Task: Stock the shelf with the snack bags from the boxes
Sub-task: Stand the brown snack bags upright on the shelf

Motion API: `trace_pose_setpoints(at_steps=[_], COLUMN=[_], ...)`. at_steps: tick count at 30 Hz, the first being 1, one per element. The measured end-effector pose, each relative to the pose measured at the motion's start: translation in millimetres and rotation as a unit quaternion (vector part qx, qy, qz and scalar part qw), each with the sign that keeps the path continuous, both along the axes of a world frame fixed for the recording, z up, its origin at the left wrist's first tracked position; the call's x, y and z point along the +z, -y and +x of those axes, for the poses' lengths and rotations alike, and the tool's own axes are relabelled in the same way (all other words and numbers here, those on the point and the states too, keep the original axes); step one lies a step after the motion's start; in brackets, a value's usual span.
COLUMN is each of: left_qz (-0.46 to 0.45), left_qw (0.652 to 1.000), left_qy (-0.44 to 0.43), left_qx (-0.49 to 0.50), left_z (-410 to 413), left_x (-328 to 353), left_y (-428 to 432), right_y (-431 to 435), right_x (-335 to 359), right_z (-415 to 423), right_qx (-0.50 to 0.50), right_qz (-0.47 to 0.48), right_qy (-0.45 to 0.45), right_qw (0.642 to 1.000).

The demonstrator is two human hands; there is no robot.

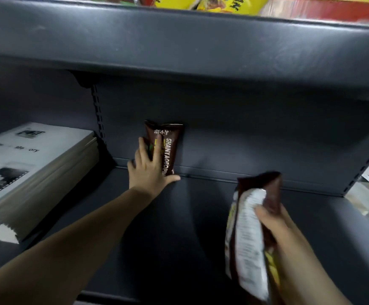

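**Bag one being seated, bag two queued**

Step in hand: placing the first stock at the rear of the shelf (201,227).

- Left hand (149,170): flat, with the fingers straight and spread on the front of the standing bag (168,146) and the thumb splayed out at its base. Nothing curls round the bag, so this is a press, not a grip.
- Standing bag: brown, near upright, its bottom on the shelf board and its back against the back panel (256,137), left of centre.
- Right hand (273,225): fingers wrapped round the second bag (248,234), holding it in the air over the front right of the shelf, well apart from the standing bag. The white printed back faces the camera, with a brown edge behind. Can't tell if that's one bag or two.
- Other: a stack of booklets (31,164) sits in the bay to the left, past the slotted upright. Yellow bags (221,4) show on the upper shelf (179,40). The boxes are not in view.

My read is that it's early, with only one bag on this shelf in view.

Next move calls for:
1. Lift the left hand off slowly. It's a soft bag on a narrow base, so it will likely slump forward once the support goes.
2. Turn the second bag so its brown front faces out.
3. Seat it just beside the standing bag, touching it and against the back panel, so the two prop each other.

Risk: the incoming bag nudges the first and tips it.
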State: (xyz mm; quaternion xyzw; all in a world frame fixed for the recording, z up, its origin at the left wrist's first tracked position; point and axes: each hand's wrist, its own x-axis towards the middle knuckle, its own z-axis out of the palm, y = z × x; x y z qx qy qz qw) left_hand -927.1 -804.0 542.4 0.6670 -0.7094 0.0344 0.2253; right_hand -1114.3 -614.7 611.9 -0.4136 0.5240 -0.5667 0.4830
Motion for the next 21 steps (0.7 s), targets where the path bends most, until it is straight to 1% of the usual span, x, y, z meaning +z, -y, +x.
trace_pose_setpoints(at_steps=[1,3,4,5,6,7,8,10,12,14,16,19,21], left_qz=[-0.009,-0.066,-0.103,-0.136,-0.147,-0.146,-0.123,-0.044,0.017,0.046,0.046,0.021,0.025], left_qw=[1.000,0.996,0.990,0.980,0.968,0.954,0.944,0.938,0.948,0.966,0.976,0.978,0.977], left_qy=[0.001,-0.054,-0.095,-0.134,-0.166,-0.189,-0.193,-0.171,-0.125,-0.098,-0.123,-0.162,-0.179], left_qx=[0.006,0.002,-0.020,-0.062,-0.119,-0.183,-0.238,-0.299,-0.292,-0.234,-0.172,-0.129,-0.116], left_z=[2.8,9.9,12.2,14.0,15.9,16.9,17.4,13.0,5.9,4.2,10.7,23.7,31.4], left_x=[2.2,2.9,3.7,5.6,7.6,11.1,14.9,18.2,12.4,5.6,0.9,-0.6,-2.3], left_y=[-4.2,-15.4,-25.2,-35.8,-46.6,-59.7,-74.3,-96.7,-102.2,-94.5,-75.4,-48.3,-34.0], right_y=[-1.4,8.2,14.2,29.5,41.7,55.0,66.3,88.6,111.1,129.4,143.7,156.1,161.8], right_x=[-0.2,-7.1,-9.5,-5.7,-6.1,-6.9,-6.6,-12.5,-19.7,-26.0,-30.7,-37.6,-43.1], right_z=[3.9,7.0,10.0,17.2,23.8,30.2,38.9,55.2,72.4,88.9,102.2,109.7,107.5], right_qx=[0.003,-0.004,-0.015,-0.017,-0.021,-0.019,-0.025,-0.038,-0.057,-0.059,-0.043,-0.009,0.008], right_qz=[-0.011,-0.038,-0.039,-0.045,-0.047,-0.053,-0.059,-0.075,-0.088,-0.085,-0.080,-0.078,-0.075], right_qy=[0.007,-0.031,-0.056,-0.080,-0.097,-0.108,-0.114,-0.117,-0.120,-0.124,-0.133,-0.150,-0.198], right_qw=[1.000,0.999,0.998,0.996,0.994,0.993,0.991,0.990,0.987,0.987,0.987,0.986,0.977])
